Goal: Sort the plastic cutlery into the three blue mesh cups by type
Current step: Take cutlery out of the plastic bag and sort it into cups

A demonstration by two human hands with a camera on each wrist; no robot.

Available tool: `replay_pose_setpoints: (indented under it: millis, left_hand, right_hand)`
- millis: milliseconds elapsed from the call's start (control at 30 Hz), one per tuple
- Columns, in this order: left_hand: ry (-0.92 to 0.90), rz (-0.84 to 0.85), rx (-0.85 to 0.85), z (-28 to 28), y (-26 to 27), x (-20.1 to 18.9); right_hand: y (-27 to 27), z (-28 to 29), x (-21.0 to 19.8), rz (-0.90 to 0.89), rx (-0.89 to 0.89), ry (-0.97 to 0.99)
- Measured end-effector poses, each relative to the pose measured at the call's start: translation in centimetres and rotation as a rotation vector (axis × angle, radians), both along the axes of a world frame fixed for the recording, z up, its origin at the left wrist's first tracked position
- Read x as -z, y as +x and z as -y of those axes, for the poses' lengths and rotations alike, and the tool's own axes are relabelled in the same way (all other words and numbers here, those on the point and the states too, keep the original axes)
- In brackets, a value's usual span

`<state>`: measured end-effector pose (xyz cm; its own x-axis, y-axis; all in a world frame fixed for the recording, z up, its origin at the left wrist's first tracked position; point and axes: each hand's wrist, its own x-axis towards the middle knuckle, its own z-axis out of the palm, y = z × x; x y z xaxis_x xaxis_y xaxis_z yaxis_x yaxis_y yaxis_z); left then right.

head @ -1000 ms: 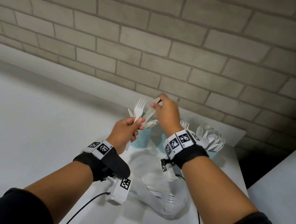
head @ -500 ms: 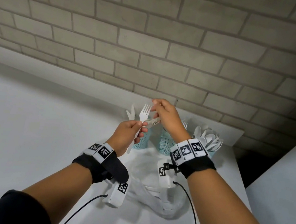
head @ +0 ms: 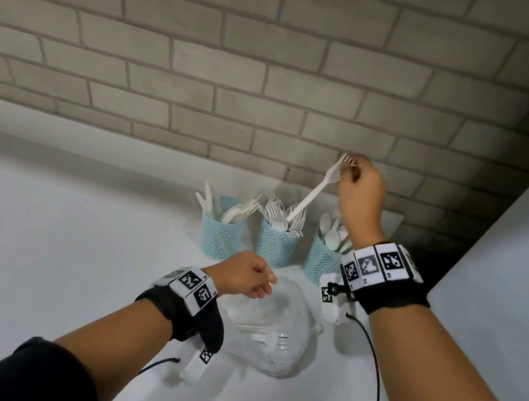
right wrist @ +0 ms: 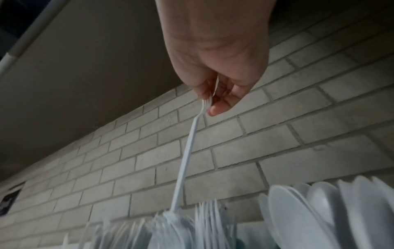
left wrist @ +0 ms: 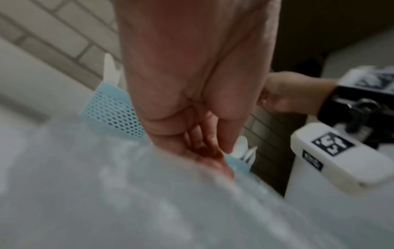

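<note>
Your right hand swings fork over to middle cup | grip pinches tines | left hand drops to bag, grip unclear | fork nearly sorted

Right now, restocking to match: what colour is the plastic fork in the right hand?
Plain white; the slim plastic fork shows best in the right wrist view.

Dark sleeves, black wristbands with checkered tags, white wrist cameras, black cables.

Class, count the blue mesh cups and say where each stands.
3, in a row by the wall: left cup with knives, middle cup with forks, right cup with spoons, partly behind the wristband. None looks hidden.
</note>
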<state>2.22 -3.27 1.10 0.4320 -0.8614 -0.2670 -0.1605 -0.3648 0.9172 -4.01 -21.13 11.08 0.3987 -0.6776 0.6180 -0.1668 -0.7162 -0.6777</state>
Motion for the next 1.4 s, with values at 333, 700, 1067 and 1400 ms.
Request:
replay_pose_setpoints:
  millis: [333, 700, 1067, 1400]
  left_hand:
    - [0.379, 0.658, 0.437, -0.9, -1.2, 2.0]
    - [0.476, 0.740, 0.511, -1.6, -1.5, 3.4]
    - [0.470, 0.770, 0.493, -1.4, -2.1, 3.7]
    - [0.490, 0.717, 0.435, -1.6, -2.2, 4.0]
  right_hand:
    - [1.2, -1.8, 5.5, -0.323, 0.011, -0.261]
    - [1.4, -3.9, 7.2, -0.841, 0.040, -0.235]
    - [-3.1, -6.8, 6.1, -0.890, -0.444, -0.022]
    - [-6.5, -7.3, 10.1, -1.294, -0.371, 0.219]
